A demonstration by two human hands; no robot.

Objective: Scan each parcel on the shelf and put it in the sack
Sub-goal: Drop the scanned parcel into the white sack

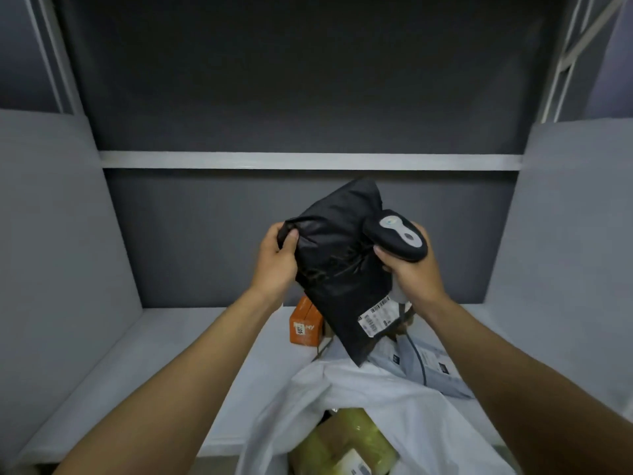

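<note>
The left hand (276,258) pinches the upper left corner of a black parcel (339,269), holding it tilted in the air above the shelf (191,354), with its white label (376,315) low on the right side. The right hand (409,272) is curled round a dark scanner (397,234) pressed close against the parcel's right edge, its cord (416,354) trailing down. Below, an orange box (306,325) and grey mailers (428,366) lie on the shelf, and the white sack (376,399) gapes open nearest the camera with a taped yellowish parcel (346,443) inside.
</note>
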